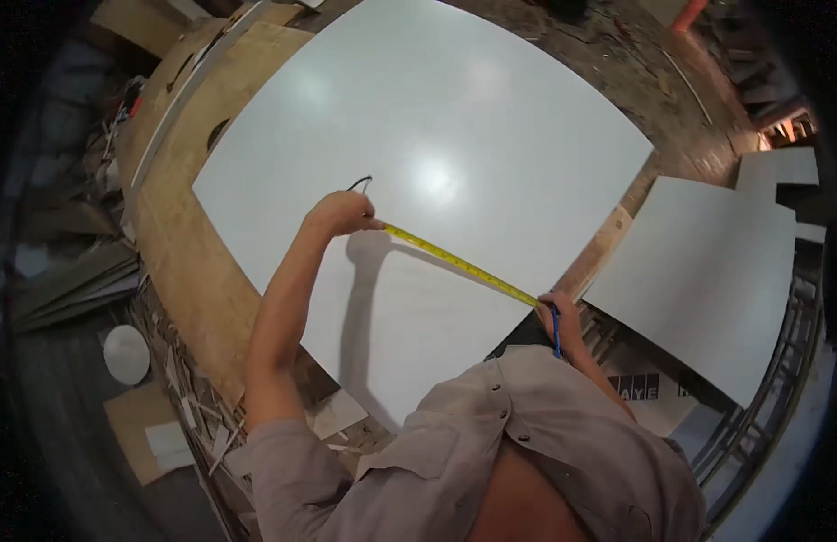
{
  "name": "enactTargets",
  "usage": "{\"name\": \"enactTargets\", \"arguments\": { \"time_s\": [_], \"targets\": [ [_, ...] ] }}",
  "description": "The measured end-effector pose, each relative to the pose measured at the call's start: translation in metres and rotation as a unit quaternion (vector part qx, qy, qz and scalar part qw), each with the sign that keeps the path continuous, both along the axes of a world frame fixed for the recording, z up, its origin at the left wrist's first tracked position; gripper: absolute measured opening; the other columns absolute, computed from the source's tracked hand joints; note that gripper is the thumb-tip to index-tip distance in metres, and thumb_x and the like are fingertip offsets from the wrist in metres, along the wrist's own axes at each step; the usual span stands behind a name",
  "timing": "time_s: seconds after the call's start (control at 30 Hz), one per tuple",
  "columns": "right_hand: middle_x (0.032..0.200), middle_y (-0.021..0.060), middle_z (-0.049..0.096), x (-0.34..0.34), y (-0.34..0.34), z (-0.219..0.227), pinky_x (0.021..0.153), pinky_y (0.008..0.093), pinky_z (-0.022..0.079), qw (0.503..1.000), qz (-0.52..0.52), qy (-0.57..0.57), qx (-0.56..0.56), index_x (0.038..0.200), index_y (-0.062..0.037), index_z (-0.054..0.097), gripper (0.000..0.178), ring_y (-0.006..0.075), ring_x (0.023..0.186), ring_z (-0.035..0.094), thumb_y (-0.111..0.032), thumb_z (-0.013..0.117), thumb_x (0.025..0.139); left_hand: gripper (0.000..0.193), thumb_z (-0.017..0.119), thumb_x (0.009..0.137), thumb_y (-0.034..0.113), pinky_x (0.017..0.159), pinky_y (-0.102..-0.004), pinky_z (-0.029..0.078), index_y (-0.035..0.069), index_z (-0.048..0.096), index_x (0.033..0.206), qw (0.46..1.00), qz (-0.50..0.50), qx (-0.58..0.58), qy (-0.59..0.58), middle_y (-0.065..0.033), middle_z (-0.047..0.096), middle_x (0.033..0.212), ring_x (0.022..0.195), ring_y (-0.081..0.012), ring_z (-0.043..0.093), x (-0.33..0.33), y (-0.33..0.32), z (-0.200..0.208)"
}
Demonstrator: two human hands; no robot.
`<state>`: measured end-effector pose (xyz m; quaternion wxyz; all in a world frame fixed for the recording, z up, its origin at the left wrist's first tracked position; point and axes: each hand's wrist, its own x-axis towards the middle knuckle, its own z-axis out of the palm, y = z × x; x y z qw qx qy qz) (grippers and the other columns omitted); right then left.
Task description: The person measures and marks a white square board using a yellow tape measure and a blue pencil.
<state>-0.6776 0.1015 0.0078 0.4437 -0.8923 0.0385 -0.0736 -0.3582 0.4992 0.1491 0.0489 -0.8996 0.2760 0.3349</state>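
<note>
A large white board (436,108) lies flat before me. Across it a yellow tape measure (459,263) is stretched slantwise, from my left hand (344,213) down to my right hand (563,321) at the board's right edge. My left hand is closed round the upper end of the tape, over the middle of the board. A thin dark loop (361,182) sticks out beyond its fingers; whatever else it grips is hidden. With my right hand I pinch the other end of the tape, and a blue pen (556,332) is held in the same hand.
Under the board, a brown wooden sheet (179,271) shows at the left. Another white panel (698,280) rests at the right, beside dark metal rails (780,370). Wood scraps (197,406) and a round white lid-like disc (126,354) are at lower left.
</note>
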Motion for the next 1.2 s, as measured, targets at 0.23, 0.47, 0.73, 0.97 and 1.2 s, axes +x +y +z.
{"name": "enactTargets", "arguments": {
  "time_s": [0.23,0.47,0.73,0.97,1.2],
  "targets": [
    [0.083,0.0140,0.062,0.016,0.002,0.014,0.068,0.0390,0.050,1.000,0.002,0.008,-0.002,0.096,-0.0040,0.068,0.012,0.0306,0.076,0.063,-0.003,0.075,0.086,0.048,0.070,0.092,0.052,0.072,-0.0462,0.053,0.005,0.077,0.087,1.000,-0.014,0.013,0.005,-0.0145,0.072,0.081,0.078,-0.0329,0.069,0.049,-0.026,0.000],
    [0.082,0.0141,0.061,0.030,-0.015,0.005,0.067,0.0394,0.049,0.999,0.032,0.028,0.000,0.098,-0.0049,0.068,0.015,0.0303,0.072,0.061,-0.003,0.076,0.086,0.054,0.072,0.089,0.056,0.063,-0.0441,0.051,0.002,0.076,0.082,0.999,-0.022,0.013,0.045,-0.0137,0.068,0.069,0.064,-0.0307,0.065,0.104,-0.057,-0.014],
    [0.082,0.0131,0.060,0.042,-0.021,0.019,0.067,0.0411,0.049,0.986,0.092,0.139,-0.027,0.105,-0.0068,0.068,0.019,0.0317,0.074,0.061,-0.006,0.075,0.087,0.046,0.077,0.088,0.050,0.061,-0.0396,0.054,0.004,0.079,0.088,0.995,0.085,0.051,0.014,-0.0105,0.071,0.072,0.065,-0.0220,0.067,0.220,-0.004,0.010],
    [0.086,0.0101,0.063,0.056,-0.040,0.022,0.061,0.0391,0.051,0.969,0.187,0.160,-0.026,0.107,-0.0138,0.068,0.027,0.0313,0.075,0.066,-0.009,0.077,0.082,0.036,0.082,0.080,0.049,0.065,-0.0386,0.056,0.012,0.082,0.082,0.976,0.068,0.204,0.027,-0.0066,0.074,0.078,0.070,-0.0216,0.069,0.256,-0.025,-0.037],
    [0.086,0.0120,0.062,0.065,-0.032,0.038,0.063,0.0393,0.053,0.960,0.187,0.195,-0.071,0.104,-0.0138,0.069,0.024,0.0317,0.075,0.067,-0.007,0.078,0.083,0.038,0.083,0.078,0.048,0.067,-0.0408,0.058,0.011,0.082,0.081,0.984,0.061,0.161,0.050,-0.0074,0.076,0.081,0.072,-0.0239,0.072,0.275,-0.004,-0.085]
  ]
}}
